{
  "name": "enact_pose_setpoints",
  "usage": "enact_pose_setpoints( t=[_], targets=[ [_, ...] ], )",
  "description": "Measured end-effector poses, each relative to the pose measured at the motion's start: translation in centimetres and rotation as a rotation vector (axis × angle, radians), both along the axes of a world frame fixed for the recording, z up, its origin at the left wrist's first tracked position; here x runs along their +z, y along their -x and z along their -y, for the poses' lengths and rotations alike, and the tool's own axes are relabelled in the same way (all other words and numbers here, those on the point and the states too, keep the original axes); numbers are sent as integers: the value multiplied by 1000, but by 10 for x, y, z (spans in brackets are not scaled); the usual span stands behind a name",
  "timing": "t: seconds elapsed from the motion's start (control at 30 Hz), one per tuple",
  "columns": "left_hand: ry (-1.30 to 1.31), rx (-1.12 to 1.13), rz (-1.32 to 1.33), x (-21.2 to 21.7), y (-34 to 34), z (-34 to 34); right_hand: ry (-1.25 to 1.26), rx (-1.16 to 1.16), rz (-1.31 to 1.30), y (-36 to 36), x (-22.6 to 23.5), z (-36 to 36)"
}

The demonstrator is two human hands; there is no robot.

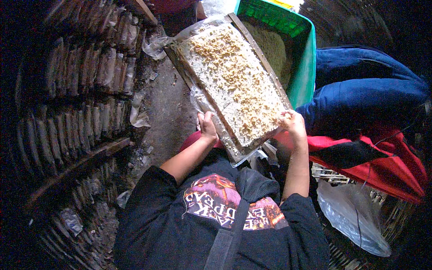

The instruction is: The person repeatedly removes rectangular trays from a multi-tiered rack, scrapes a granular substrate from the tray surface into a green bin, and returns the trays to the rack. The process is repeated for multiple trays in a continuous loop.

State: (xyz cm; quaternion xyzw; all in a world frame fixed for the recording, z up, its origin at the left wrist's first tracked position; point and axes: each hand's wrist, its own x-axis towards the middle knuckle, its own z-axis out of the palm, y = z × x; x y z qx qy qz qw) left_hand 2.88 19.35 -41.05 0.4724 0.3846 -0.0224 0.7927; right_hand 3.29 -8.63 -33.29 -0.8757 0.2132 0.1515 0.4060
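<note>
A shallow wooden tray (264,57) lies at a slant in front of me, lined with clear plastic. It holds a whitish layer (216,67) strewn with tan crumbs, thickest at the far end and along the right side. My left hand (207,127) is closed round the tray's left rim near the close end, partly over the plastic. At the close right corner my right hand (293,123) grips the rim, its curled fingertips beside the crumbs. The undersides of both grips are hidden.
Beyond the tray's right side stands a green plastic crate (308,58) with greenish-brown grainy stuff inside. Stacked dark slats (85,72) fill the left. At right are blue cloth (360,96), red cloth (405,173) and a clear plastic bag (351,220).
</note>
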Motion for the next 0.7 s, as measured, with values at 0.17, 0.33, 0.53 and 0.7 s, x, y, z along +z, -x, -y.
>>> enact_pose_setpoints(
  t=[0.17, 0.33, 0.53, 0.7],
  targets=[
    [19, 30, -73, -34, 6, -1, -182, -7, -84, -27, 0, 0],
    [66, 69, -105, -38, 6, 2, 0, 271, -10, -78, -18, -12],
    [9, 96, -166, -48, 7, 1, 213, 586, 112, -157, -21, -45],
    [64, 110, -224, -6, -1, 5, 256, 623, 176, -213, -25, -61]
  ],
)
